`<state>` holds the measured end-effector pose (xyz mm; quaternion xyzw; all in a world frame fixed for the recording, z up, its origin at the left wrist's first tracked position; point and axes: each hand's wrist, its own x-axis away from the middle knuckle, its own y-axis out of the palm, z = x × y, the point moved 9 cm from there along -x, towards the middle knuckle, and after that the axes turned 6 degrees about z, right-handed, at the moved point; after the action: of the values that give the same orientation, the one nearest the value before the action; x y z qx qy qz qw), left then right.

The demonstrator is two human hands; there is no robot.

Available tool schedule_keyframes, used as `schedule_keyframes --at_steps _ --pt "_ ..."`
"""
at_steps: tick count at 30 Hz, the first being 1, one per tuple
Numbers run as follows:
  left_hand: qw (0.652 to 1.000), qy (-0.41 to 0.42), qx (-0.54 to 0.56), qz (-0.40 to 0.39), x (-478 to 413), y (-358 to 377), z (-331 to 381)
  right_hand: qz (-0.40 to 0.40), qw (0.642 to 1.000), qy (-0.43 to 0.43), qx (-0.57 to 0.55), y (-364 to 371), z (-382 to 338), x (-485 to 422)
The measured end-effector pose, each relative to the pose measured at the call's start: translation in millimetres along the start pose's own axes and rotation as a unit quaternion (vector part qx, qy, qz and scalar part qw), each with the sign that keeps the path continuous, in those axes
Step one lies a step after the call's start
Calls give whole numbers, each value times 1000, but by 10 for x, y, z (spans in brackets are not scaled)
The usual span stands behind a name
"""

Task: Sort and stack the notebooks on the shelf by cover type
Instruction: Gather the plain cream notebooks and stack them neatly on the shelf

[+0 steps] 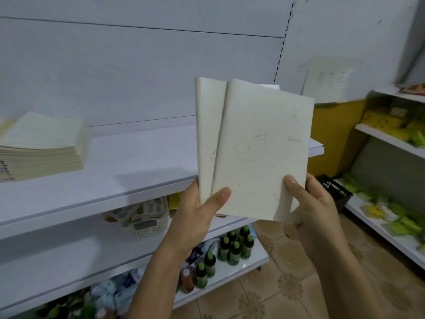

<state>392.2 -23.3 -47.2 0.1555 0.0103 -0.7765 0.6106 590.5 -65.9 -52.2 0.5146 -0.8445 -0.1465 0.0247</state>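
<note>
White shelf (142,162) mostly bare, stack (41,148) at left edge, left hand (197,210) and right hand (315,199) pinching two notebooks (253,146) (fanned, upright)

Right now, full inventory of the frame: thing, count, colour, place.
held notebooks: two, off-white stained covers, fanned upright between both hands
notebook stack: one pile, pale cream, left end of the top shelf
top shelf: one, white, otherwise bare in view
basket: one, white perforated, shelf below, holding small printed packs
bottles: about ten, dark with green caps, lowest shelf
side shelves: white, far right, with yellow and green packets
paper sheet: one, white, on the back wall at right
floor: tan patterned tiles
left hand: grip on the lower left corner of the notebooks
right hand: grip on their lower right corner
</note>
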Motion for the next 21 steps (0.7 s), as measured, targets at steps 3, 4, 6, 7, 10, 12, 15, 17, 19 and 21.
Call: schedule_keyframes --at_steps 3,4,6,7,10,12,15,17,19,21 --pt "999 -1 29 17 -149 117 -107 -4 1000 20 6 -104 65 -161" --pt "999 4 31 29 -223 145 -136 -3 1000 17 14 -134 72 -234" --pt "998 15 23 52 -407 194 -203 3 999 5 34 -173 71 -405" --pt "998 15 21 61 -517 220 -252 8 999 -3 43 -190 66 -505" --pt "996 -8 34 78 -923 327 -443 21 998 -25 62 -219 30 -866" --pt "996 -17 45 73 -1237 436 -522 38 996 -40 71 -250 -20 -1153" --pt "998 -21 49 45 -1717 617 -564 64 993 -59 78 -292 -97 -1603" --pt "999 -25 37 31 -2005 700 -610 87 992 -60 71 -339 -82 -1884" --pt "999 -34 16 22 -2235 753 -681 114 989 -50 76 -394 0 -2123" --pt "999 -41 7 15 -2424 795 -772 130 987 -41 81 -431 117 -2340"
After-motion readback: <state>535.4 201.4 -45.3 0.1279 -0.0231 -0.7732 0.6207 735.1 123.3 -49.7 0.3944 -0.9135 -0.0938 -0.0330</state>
